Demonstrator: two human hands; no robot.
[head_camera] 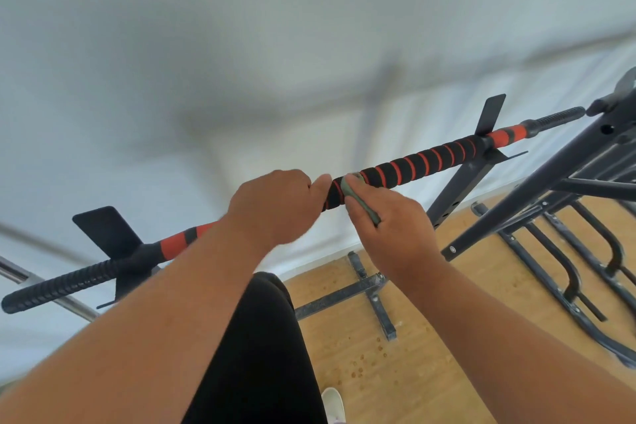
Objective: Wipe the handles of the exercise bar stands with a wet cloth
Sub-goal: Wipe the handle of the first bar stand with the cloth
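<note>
Exercise bar [423,162], black foam handle with orange spiral, lies across dark stands [457,189] before a white wall [241,45]; wood floor [395,372] below. Left hand [275,206] fisted round the bar. Right hand [395,231] pinches a green cloth [354,193] against the handle.

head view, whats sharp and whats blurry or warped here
Head view: the bar and both hands, left hand and right hand, are fairly sharp; the wall behind is smeared, with soft grey shadows; wide-angle distortion bows the forearms outward; lighting is even, with no glare.
</note>
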